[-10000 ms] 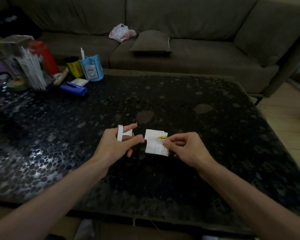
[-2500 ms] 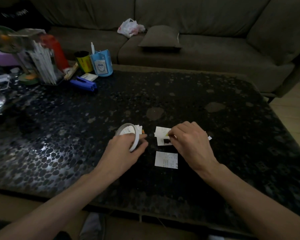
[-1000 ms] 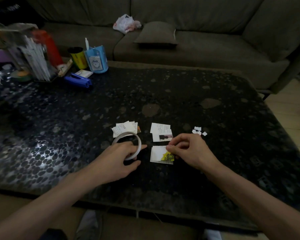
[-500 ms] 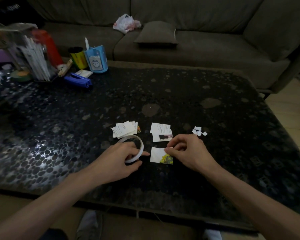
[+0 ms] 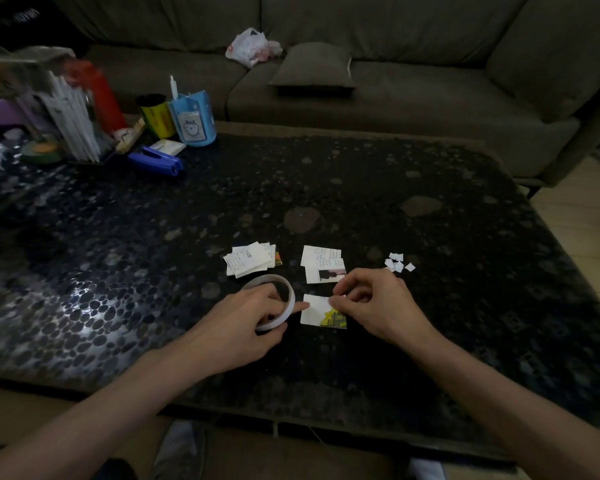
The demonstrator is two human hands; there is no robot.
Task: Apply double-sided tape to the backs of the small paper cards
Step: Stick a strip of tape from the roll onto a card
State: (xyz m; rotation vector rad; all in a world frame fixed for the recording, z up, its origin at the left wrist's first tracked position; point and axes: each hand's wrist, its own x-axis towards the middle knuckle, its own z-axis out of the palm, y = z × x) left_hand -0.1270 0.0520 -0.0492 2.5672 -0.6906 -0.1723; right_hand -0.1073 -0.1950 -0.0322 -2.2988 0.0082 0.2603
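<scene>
A small paper card point(image 5: 317, 311) with a yellow print lies on the dark table between my hands. My left hand point(image 5: 245, 322) grips a white roll of double-sided tape point(image 5: 280, 292), its index fingertip touching the card's left edge. My right hand point(image 5: 374, 304) pinches something at the card's top right edge; I cannot tell whether it is tape or the card itself. A stack of cards point(image 5: 248, 263) lies beyond the roll. Two more cards point(image 5: 321, 263) lie beyond the right hand.
Small white paper scraps point(image 5: 397, 265) lie to the right of the cards. At the table's far left stand a blue stapler point(image 5: 156, 161), a blue pen holder point(image 5: 191, 119), a yellow can point(image 5: 155, 116) and other clutter. A sofa point(image 5: 395, 64) runs behind the table.
My left hand has brought the roll right up against the card's left edge. My right hand has shifted from the card's lower right to its top edge. The card stays flat.
</scene>
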